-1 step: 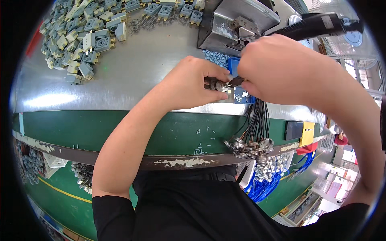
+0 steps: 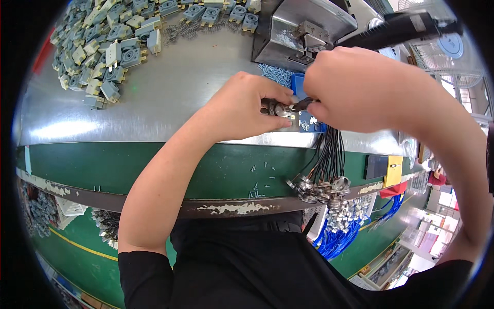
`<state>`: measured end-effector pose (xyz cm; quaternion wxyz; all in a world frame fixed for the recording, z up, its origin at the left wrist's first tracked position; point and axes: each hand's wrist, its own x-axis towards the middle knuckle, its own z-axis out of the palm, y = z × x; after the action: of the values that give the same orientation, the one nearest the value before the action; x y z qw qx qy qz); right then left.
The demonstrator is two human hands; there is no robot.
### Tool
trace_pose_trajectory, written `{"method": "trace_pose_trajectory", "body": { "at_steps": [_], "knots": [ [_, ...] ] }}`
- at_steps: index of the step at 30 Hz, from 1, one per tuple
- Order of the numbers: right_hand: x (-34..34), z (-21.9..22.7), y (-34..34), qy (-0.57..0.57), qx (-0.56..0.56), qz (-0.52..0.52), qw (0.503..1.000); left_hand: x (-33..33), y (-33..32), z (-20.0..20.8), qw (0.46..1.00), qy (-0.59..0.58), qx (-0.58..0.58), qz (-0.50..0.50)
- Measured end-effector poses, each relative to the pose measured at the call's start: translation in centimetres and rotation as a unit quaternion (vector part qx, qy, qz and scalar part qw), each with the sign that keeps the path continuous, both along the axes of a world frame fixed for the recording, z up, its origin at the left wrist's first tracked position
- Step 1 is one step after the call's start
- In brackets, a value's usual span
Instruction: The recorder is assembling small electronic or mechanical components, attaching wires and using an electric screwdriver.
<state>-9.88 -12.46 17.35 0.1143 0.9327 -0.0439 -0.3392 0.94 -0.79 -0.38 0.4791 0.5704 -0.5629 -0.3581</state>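
My left hand pinches a small metal part with a round silver piece on it, between thumb and fingers, just over the near edge of a blue tray. Closed in a fist, my right hand grips a dark slim tool. Its tip touches or nearly touches the part beside my left fingertips; most of it is hidden in the fist. A black cylindrical power tool with a cord end extends behind the right hand; whether the two are joined is hidden.
A bent metal stand stands behind my hands, beside blue screws. Grey plastic housings and springs lie far left. Black cables with metal rings hang over the near edge. A phone lies right; loose screws lie on green matting.
My right hand has shifted slightly, and the black power tool behind it has tilted up a little. My left hand and the part stay in place.
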Motion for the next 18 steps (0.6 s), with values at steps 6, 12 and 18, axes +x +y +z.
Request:
{"method": "trace_pose_trajectory", "body": {
  "at_steps": [6, 12, 18],
  "knots": [
    [3.3, 1.1, -0.4, 0.141, 0.019, -0.187, 0.972, 0.0, -0.2, 0.1, 1.000, 0.009, -0.010, -0.002],
    [-0.2, -0.2, -1.3, -0.047, -0.036, 0.358, 0.932, 0.1, -0.2, 1.8, 0.999, 0.002, 0.044, -0.010],
    [-1.1, -0.4, -1.2, -0.042, -0.029, 0.222, 0.974, -0.3, -0.1, 0.5, 1.000, 0.021, 0.014, 0.001]
  ]
}}
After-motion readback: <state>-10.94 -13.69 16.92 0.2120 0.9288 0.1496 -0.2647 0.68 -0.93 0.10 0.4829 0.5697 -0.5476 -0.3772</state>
